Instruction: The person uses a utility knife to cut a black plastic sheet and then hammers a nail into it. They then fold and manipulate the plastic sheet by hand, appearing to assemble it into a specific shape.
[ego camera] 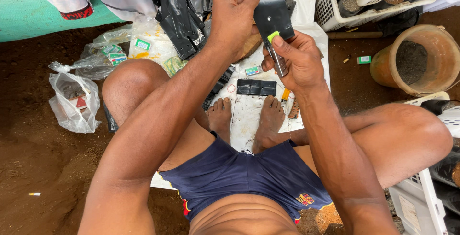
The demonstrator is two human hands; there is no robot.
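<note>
**Stapling black plastic sleeves over the white sheet**

Above our bare feet, at twelve o'clock in the head view, our left hand [235, 17] holds the folded flat black plastic bag [272, 17] pinched at its upper edge, thumb over the top. Our right hand [299, 62] is clenched around a small metal stapler with a lime-green tab [276, 52], its nose set against the bag's lower edge. Both grips are closed on their things.

Judging by how things lie, the work looks well under way but far from over: one flattened black plastic piece [256, 87] lies done on the white ground sheet [247, 115] just beyond our toes, while a loose heap of black plastic sleeves [179, 9] waits at eleven o'clock.

Containers: at two o'clock a round orange plastic bucket [416, 60] holds dark soil. At one o'clock a white slotted plastic crate [335, 2] carries filled dark bags, topped with soil as far as we can tell. At nine o'clock a clear plastic bag [74, 101] holds small items we cannot make out. Small green-and-white staple boxes [115, 55] lie at ten o'clock, one more [364, 60] on the earth beside the bucket.
</note>
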